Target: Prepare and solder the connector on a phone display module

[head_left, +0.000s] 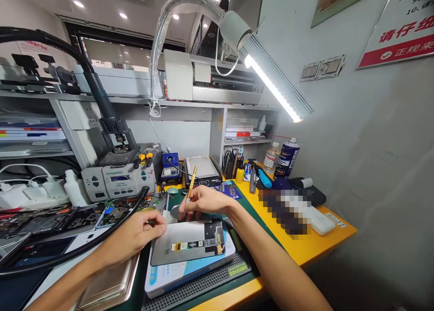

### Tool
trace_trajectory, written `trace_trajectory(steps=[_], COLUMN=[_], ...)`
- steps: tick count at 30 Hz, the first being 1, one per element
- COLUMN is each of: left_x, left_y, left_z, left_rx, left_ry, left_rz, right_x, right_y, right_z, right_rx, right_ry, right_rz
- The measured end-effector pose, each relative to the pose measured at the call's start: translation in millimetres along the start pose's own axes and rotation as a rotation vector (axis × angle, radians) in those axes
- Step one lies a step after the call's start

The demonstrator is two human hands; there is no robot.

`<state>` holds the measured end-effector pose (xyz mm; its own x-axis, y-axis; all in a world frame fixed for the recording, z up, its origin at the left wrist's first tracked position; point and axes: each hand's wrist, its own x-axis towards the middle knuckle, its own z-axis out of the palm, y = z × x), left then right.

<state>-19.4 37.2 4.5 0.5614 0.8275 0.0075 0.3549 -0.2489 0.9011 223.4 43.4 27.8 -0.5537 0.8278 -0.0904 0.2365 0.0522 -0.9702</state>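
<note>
A phone screen panel (190,245), grey back up with a flex cable strip, lies on a white and blue box (176,275) atop a dark work mat (203,284). My left hand (135,234) pinches the panel's upper left corner, fingers closed on it. My right hand (203,201) is closed round a thin gold-handled tool (191,181), whose handle points up and away; its tip sits at the panel's far edge, hidden by my fingers.
A rework station (118,177) with a black hose (68,252) stands at the back left, beside opened phones (50,220). A lit lamp (271,82) hangs above. Bottles (286,157) and tools stand at the back right on the yellow bench (322,238). A gold phone shell (108,286) lies lower left.
</note>
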Motion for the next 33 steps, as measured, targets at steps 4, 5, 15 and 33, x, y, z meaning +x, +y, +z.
trace_trajectory(steps=[4,5,15,33], left_x=[4.2,4.8,2.7,4.6], left_y=[-9.8,-11.1,-8.7,-12.6], left_z=[-1.1,-0.5,6.8,3.1], left_rx=[0.102,0.115,0.326,0.427], left_ry=[0.02,0.044,0.164,0.319], left_rz=[0.012,0.024,0.118,0.244], right_x=[4.3,5.2,9.8,14.3], right_y=[5.3,5.9,3.3,16.1], right_z=[-3.0,-2.6,6.7,10.8], right_rx=[0.028,0.026,0.058,-0.48], right_ry=[0.066,0.1,0.289,0.48], right_rz=[-0.029,-0.038,-0.053,-0.05])
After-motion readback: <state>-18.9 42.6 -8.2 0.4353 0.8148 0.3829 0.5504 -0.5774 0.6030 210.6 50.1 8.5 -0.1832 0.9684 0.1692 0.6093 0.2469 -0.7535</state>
